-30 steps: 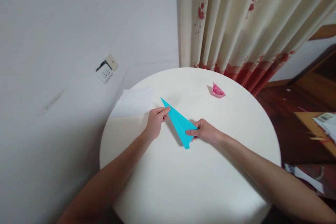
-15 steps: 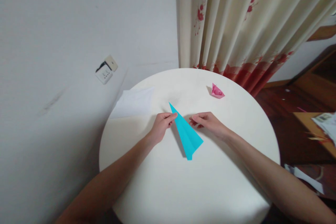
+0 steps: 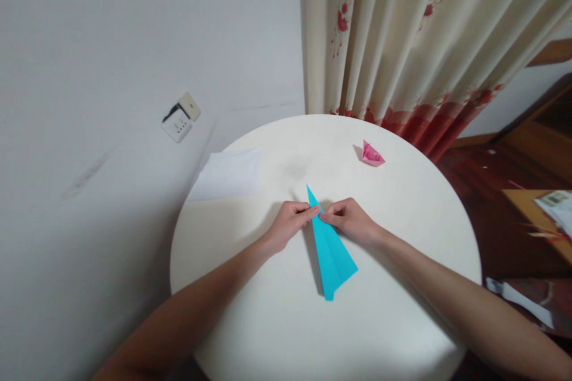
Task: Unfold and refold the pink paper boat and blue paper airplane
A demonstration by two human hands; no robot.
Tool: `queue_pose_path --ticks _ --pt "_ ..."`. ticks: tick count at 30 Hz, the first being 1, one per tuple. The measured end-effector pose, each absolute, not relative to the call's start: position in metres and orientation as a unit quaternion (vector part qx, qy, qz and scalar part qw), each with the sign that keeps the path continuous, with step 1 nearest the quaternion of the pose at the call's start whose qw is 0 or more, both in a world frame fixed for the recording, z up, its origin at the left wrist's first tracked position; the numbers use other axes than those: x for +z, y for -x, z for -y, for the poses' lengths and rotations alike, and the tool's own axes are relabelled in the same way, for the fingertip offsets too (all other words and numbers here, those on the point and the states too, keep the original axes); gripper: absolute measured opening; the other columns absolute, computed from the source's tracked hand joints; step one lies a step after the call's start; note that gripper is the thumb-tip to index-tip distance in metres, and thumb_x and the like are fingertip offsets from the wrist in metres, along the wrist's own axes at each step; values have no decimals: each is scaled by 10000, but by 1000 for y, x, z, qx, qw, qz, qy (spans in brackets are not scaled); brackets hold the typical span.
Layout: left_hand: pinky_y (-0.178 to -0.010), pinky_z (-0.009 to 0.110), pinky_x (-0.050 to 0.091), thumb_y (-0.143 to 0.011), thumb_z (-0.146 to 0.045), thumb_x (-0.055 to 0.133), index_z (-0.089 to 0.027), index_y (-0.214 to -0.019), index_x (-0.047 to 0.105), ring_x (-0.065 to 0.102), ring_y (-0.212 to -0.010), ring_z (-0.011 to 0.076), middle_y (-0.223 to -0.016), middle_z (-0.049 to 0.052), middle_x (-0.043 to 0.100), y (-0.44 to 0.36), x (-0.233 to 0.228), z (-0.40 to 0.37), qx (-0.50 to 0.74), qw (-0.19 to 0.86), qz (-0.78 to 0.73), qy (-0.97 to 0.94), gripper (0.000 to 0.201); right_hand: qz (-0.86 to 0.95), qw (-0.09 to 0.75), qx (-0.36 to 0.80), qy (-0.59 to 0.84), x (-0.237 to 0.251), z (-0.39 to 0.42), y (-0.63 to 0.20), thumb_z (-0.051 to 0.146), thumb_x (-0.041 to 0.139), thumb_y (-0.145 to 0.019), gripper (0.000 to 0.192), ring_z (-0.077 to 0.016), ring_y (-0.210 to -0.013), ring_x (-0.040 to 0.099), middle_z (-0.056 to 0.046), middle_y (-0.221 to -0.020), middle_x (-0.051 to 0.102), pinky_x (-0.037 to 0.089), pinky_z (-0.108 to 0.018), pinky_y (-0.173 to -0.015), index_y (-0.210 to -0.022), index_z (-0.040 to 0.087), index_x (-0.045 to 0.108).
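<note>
Head view. Round white table (image 3: 277,333) fills the lower centre; all places below are given rel. to it. Folded blue paper (image 3: 331,247), a long narrow triangle, lies flat near the table's middle, sharp tip toward the far edge, wide end w/ a small notch toward the near edge.

Left hand (image 3: 291,223): fingers curled, thumb and forefinger pinching the blue paper's left edge just below the tip. Right hand (image 3: 351,219): same pose, mirrored, thumb and forefinger pinching the right edge at approx. the same height. The fingertips of both hands nearly meet across the paper; whether they touch each other cannot be told. Both forearms cross the table from its near edge, left arm from the near-left, right arm from the near-right.

Small pink folded paper (image 3: 370,155) sits at the far-right part of the table, well apart from the hands. White sheet (image 3: 227,174) lies on the far-left part, overhanging the rim. Beyond the far edge: cream curtain w/ red flower print (image 3: 402,41). Off the table's left: white wall socket (image 3: 181,117). Off the right: wooden furniture (image 3: 531,149).
</note>
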State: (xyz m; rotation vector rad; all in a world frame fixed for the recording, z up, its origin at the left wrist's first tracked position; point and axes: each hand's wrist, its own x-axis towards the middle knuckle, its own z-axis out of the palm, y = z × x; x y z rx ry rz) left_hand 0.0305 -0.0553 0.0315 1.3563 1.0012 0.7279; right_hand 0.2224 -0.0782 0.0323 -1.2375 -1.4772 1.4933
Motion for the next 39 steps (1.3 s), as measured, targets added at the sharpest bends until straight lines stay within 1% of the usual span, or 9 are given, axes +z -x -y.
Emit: queue_pose_path --ticks 7,13,20,24,27,32,34,37,39 --pt "-533 268 203 -785 -553 703 -168 -550 506 316 -557 96 -551 -50 380 -31 31 54 359 592 -455 -560 493 572 336 582 470 25 79 -220 632 711 -742 519 -83 -521 323 50 -527 421 249 -267 -508 -589 156 570" --pt "-523 259 223 -778 -513 729 -166 -569 539 331 -537 90 -553 -42 428 -24 31 44 420 584 -469 -513 447 579 316 596 458 26 81 -221 631 708 -749 517 -90 -529 352 37 -540 459 274 -270 -515 -591 156 583" --pt "-506 267 212 -731 -503 769 -177 -526 492 327 -505 82 -528 -48 410 -12 32 26 483 537 -498 -480 474 584 308 601 449 27 81 -225 566 716 -763 460 -92 -530 367 31 -538 476 275 -268 -517 -598 152 602" --pt "-502 266 215 -704 -505 779 -184 -507 464 326 -495 81 -516 -50 393 -6 32 17 502 522 -504 -471 491 578 306 608 451 25 81 -227 538 739 -750 432 -106 -546 447 0 -572 563 334 -268 -540 -610 142 638" --pt "-503 261 220 -695 -506 790 -181 -517 476 336 -501 81 -523 -49 402 -3 30 12 492 529 -507 -470 485 575 306 613 448 24 80 -228 541 736 -762 432 -117 -570 482 -12 -592 590 367 -271 -564 -638 133 669" --pt "-517 259 233 -741 -527 769 -162 -569 554 353 -525 87 -552 -42 441 -9 25 21 439 578 -473 -500 457 560 379 603 423 27 77 -225 568 700 -805 448 -123 -633 500 -19 -696 632 394 -277 -616 -806 122 737" --pt "-532 259 257 -772 -541 741 -157 -588 578 373 -544 94 -570 -33 465 -15 23 29 410 601 -450 -518 457 546 374 610 436 28 77 -222 591 732 -762 469 -128 -617 505 -21 -686 637 401 -279 -600 -787 122 733" --pt "-567 258 305 -803 -547 715 -153 -606 592 417 -582 107 -596 -22 493 -23 22 41 384 617 -419 -543 458 527 352 607 481 28 78 -219 609 783 -679 481 -125 -561 481 -4 -622 606 380 -268 -534 -705 136 696" --pt "-591 263 341 -806 -553 708 -145 -625 621 458 -607 120 -614 -6 534 -26 24 45 370 616 -414 -559 455 525 343 596 501 28 79 -218 606 782 -670 473 -120 -539 459 7 -591 577 360 -261 -507 -669 145 673"
